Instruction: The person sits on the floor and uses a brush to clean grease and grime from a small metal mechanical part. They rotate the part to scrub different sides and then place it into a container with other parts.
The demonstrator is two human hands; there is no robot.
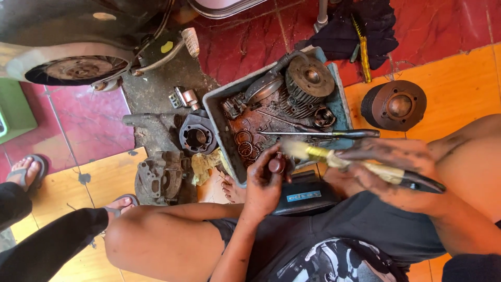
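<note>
**Brush lies across, part sits just left of its bristles**

We're looking down past our knees at a grey tray [218, 112] on the floor, packed with oily engine parts: a finned head [309, 78] at the top, rings and a screwdriver [334, 133] lower down. Right of the tray a dark cylinder [395, 105] stands alone on the orange floor; left of it, a barrel [197, 137] and a casing [159, 176].

Now the hands, both greasy. Our right hand [394, 169] is clenched round a brush [360, 164], its long axis running nearly level, handle out to the right, bristles pointing left. Our left hand [263, 183] is closed on 1 small round part [276, 165], pinched upright at the fingertips, in front of the tray's near edge.

Here's the relation that counts: the part sits just left of the bristle tip and slightly below, near it, whether touching we cannot tell. The left hand is the nearer to the tray.

A second person's sandalled feet [28, 172] stand at far left.
</note>
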